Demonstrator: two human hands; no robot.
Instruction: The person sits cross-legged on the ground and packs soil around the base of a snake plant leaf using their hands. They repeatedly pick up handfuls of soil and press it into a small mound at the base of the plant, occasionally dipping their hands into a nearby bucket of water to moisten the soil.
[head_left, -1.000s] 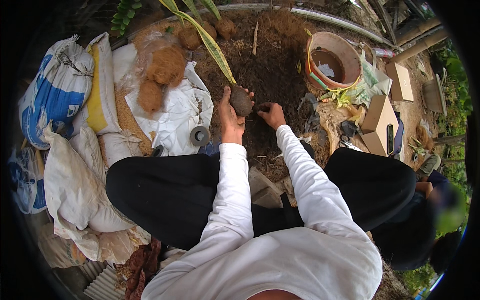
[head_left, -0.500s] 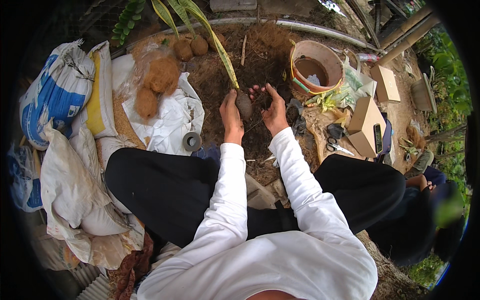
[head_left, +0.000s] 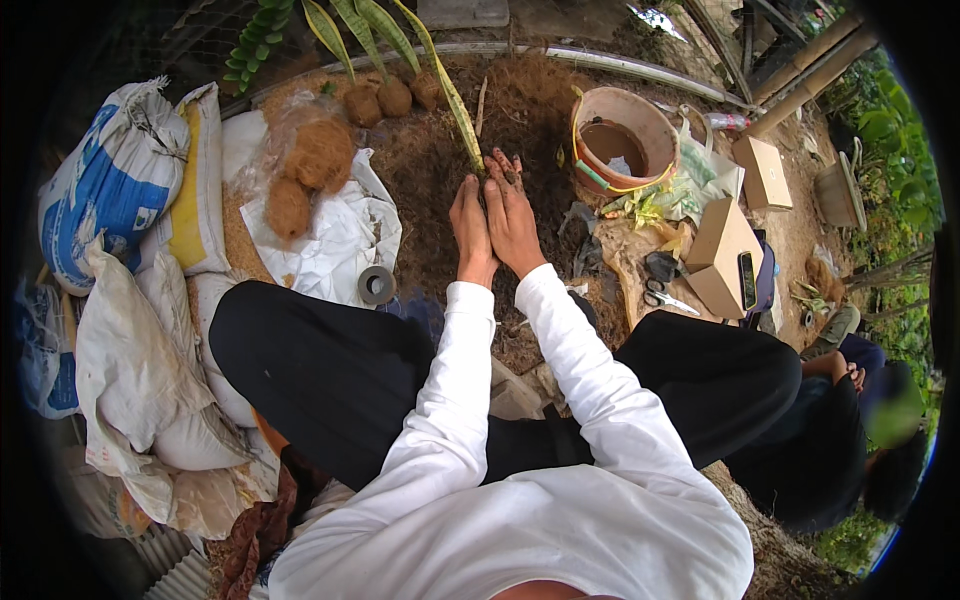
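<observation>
A long snake plant leaf [head_left: 458, 105], green with yellow edges, rises tilted to the left from between my hands. My left hand [head_left: 472, 228] and my right hand [head_left: 515, 218] are pressed together around its base, closed on the soil ball there, which their fingers almost fully hide. Dirt clings to the right fingertips. Dark loose soil [head_left: 420, 190] lies under and around the hands. Farther off to the left, several similar leaves stand in brown round balls, one of them a nearer ball [head_left: 362, 105].
Brown fibre clumps [head_left: 318, 157] lie on white plastic [head_left: 345, 245] at left, with a grey tape roll [head_left: 377, 285] near my knee. Filled sacks [head_left: 110, 190] stand far left. At right are a muddy-water bucket [head_left: 660, 125], scissors [head_left: 670, 298], cardboard boxes [head_left: 722, 255] and another person [head_left: 805, 440].
My right hand has moved left against the left hand, closing over the soil ball that showed between them before. The view has shifted slightly.
</observation>
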